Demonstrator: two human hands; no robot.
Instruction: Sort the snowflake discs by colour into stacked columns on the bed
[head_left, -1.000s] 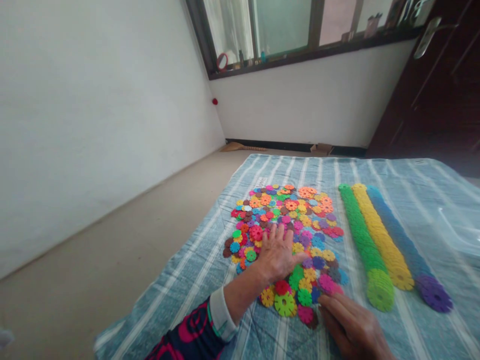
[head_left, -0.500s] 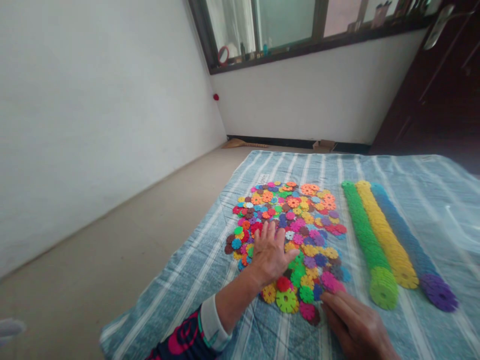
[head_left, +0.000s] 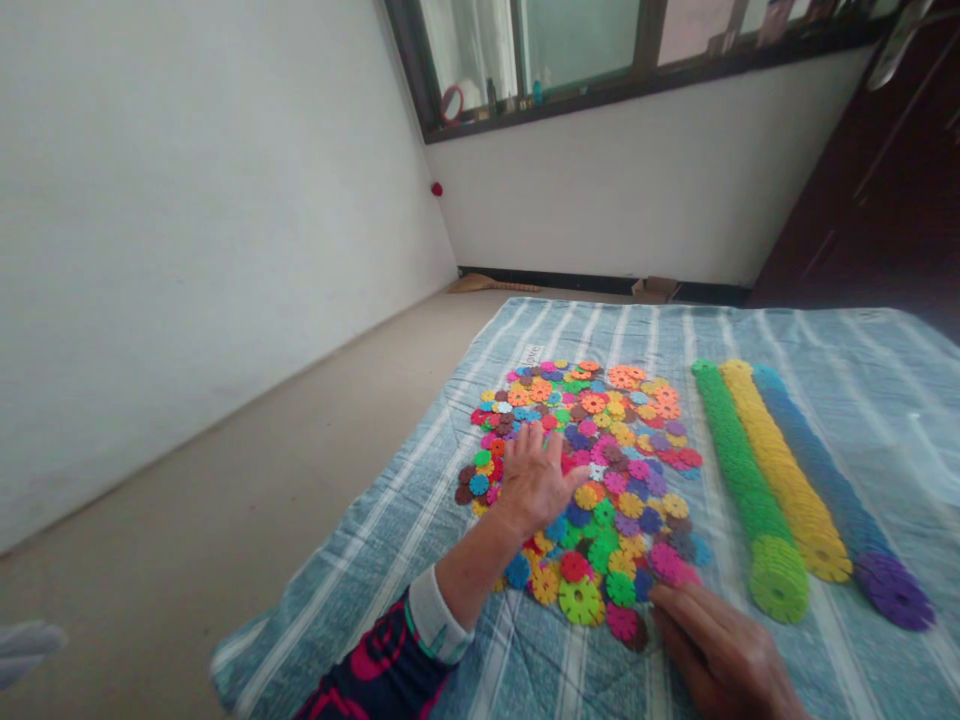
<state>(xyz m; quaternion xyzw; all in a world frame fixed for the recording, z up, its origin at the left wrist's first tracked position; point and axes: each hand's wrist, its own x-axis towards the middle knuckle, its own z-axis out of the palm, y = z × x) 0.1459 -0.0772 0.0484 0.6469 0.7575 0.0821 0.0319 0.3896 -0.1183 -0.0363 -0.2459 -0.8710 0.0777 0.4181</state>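
Note:
Plastic snowflake discs (head_left: 583,598) in many colours lie spread in a loose heap on a striped cloth (head_left: 390,540). My left hand (head_left: 536,485) rests palm down on the middle of the heap, its fingers apart, touching discs. At the heap's near right edge is my right hand (head_left: 720,640), its fingers pressed together beside pink and dark blue discs. What those fingers hold, if anything, is hidden. Right of the heap lie overlapping rows of larger discs: a green row (head_left: 742,470), a yellow row (head_left: 784,470) and a blue row (head_left: 817,480) that has purple at its near end.
The cloth's left edge drops toward a beige floor (head_left: 285,440). A white wall (head_left: 187,200) stands to the left. By the far wall lie a broom (head_left: 480,284) and a cardboard box (head_left: 655,290). A window (head_left: 585,50) and a dark door (head_left: 862,180) stand beyond.
My left hand has slid slightly farther away over the heap, uncovering discs near its wrist. My right hand stays by the same edge. The whole view has shifted slightly.

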